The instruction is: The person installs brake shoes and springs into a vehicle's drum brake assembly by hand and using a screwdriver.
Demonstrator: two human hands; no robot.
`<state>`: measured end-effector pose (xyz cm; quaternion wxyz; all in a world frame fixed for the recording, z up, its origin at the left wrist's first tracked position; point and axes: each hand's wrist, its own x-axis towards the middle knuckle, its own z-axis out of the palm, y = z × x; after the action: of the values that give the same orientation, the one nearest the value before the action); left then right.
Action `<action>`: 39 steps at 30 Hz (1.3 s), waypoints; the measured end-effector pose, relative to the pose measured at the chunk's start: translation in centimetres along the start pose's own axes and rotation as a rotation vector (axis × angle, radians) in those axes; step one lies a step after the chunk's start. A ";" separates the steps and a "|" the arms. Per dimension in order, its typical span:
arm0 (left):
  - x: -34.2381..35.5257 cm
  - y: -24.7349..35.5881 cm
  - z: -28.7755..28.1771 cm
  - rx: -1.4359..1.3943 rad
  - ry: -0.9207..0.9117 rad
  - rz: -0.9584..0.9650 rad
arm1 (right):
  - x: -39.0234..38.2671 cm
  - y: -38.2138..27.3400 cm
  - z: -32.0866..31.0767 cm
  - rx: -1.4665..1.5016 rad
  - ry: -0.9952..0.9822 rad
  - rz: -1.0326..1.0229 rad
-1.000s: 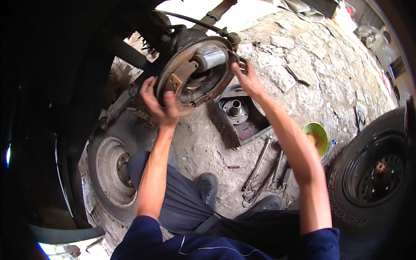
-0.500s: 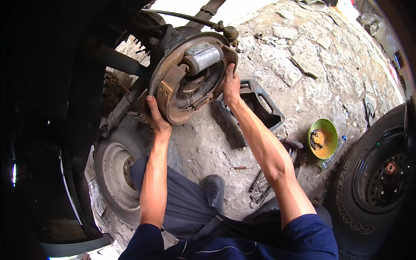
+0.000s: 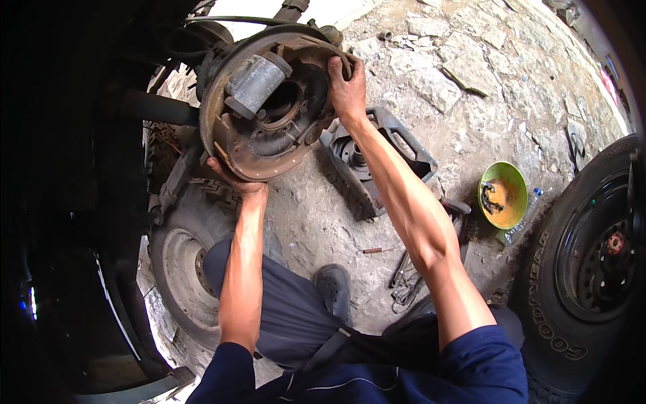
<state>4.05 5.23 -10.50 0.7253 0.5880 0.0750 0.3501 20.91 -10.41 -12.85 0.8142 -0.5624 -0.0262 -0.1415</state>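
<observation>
A rusty round drum-brake assembly (image 3: 272, 145) hangs at the end of the axle, upper left of the middle. Set across its upper part is a silver wheel cylinder (image 3: 256, 86), with a dark round opening beside it. Curved brake shoes (image 3: 311, 46) run along the rim. My right hand (image 3: 348, 87) grips the right-hand shoe at its edge, thumb inward, fingers partly hidden behind. At the lower left edge my left hand (image 3: 239, 178) holds the other shoe, thumb up along the rim and fingers curled underneath.
A black plastic tray-like container (image 3: 404, 145) lies right of the brake. Farther right are a green bowl (image 3: 515, 178), a plastic bottle (image 3: 518, 229) and a large tire (image 3: 538, 303). A wheel (image 3: 182, 256) lies by my left leg. Tools (image 3: 405, 283) and a screwdriver (image 3: 371, 251) lie on the stone floor.
My view has shifted, so the brake sits farther left and up. The right hand has moved up along the rim; the left is lower with its palm more beneath the edge.
</observation>
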 end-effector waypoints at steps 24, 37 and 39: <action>-1.9 2.9 3.0 0.193 0.130 0.180 | 0.1 -0.3 1.2 -0.035 0.124 -0.094; -1.6 2.3 1.0 0.678 0.072 0.450 | 0.9 -1.4 0.3 -0.171 0.050 -0.204; -1.5 2.0 1.1 0.691 0.063 0.458 | 1.3 -1.3 -0.1 -0.179 0.022 -0.209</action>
<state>2.67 3.53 -8.81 0.3859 0.7874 0.0778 0.4744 21.78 -11.16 -11.46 0.7419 -0.6253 -0.0631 -0.2336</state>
